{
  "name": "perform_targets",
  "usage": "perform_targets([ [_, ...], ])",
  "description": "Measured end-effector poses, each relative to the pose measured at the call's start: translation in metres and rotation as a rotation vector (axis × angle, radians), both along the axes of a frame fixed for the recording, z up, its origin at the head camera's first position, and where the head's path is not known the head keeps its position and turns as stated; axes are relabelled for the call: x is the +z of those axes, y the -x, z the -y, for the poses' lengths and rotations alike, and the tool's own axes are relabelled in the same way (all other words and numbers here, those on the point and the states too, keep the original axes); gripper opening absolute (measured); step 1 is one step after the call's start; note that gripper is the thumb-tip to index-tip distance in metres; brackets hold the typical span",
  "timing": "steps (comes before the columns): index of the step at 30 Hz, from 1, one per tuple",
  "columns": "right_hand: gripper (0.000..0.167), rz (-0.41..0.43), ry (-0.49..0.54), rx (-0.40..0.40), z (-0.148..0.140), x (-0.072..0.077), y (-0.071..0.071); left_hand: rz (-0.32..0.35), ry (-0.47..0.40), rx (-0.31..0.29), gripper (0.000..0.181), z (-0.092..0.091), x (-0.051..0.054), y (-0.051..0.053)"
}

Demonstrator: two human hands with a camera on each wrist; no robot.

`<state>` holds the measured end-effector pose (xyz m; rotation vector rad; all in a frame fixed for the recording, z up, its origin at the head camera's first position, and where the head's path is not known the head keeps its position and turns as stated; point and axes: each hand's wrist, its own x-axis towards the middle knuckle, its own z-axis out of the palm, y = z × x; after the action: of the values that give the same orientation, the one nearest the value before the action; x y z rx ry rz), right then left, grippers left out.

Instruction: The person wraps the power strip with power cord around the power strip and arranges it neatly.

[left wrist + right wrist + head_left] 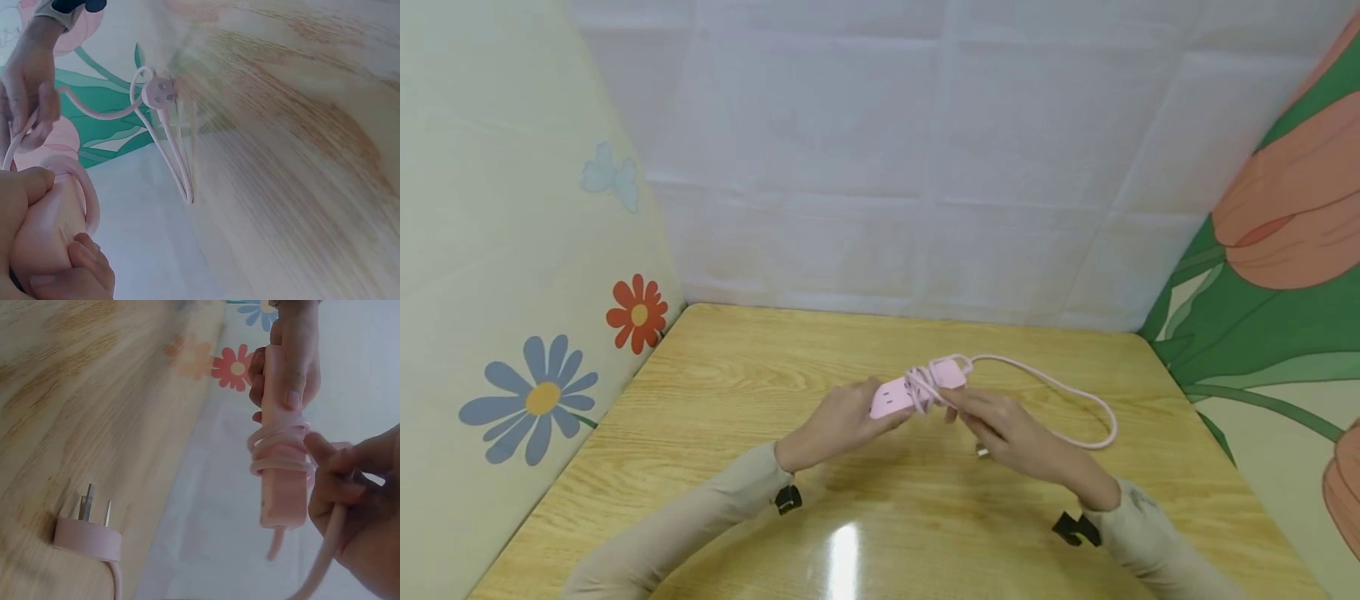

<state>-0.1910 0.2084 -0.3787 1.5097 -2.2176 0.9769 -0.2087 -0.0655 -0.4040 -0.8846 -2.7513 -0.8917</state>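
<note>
Left grip (842, 417) clamps the power strip (891, 399), right grip (1018, 433) pinches its cord (326, 553); wrist views reveal the three-pin plug (87, 539), mostly hidden in head view.

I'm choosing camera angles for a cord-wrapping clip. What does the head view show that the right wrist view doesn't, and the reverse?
Only the head view: socket slots on the power strip and the wide bend of the loose cord on the table.
Only the right wrist view: the plug whole, with its metal prongs plain.
Both: cord wound round the strip, left hand gripping it, right hand holding cord, and the red flower.
</note>
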Motion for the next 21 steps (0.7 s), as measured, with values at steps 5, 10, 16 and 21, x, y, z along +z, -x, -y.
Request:
perform_targets([
  [5, 0.052, 0.102, 0.039, 0.083, -0.002, -0.006, 0.005, 0.106, -0.051, 0.034, 0.049, 0.000, 0.005, -0.002],
  [10, 0.036, 0.158, 0.040, 0.114, 0.004, -0.011, 0.004, 0.162, -0.101, 0.027, 0.049, 0.001, 0.007, -0.002],
  [16, 0.043, 0.259, -0.013, 0.151, 0.008, -0.020, 0.000, 0.109, -0.119, 0.005, 0.046, 0.001, 0.008, 0.000],
  [21, 0.052, 0.413, -0.124, 0.144, 0.004, -0.023, -0.001, 0.087, -0.159, -0.010, 0.045, 0.001, 0.008, 0.001],
])
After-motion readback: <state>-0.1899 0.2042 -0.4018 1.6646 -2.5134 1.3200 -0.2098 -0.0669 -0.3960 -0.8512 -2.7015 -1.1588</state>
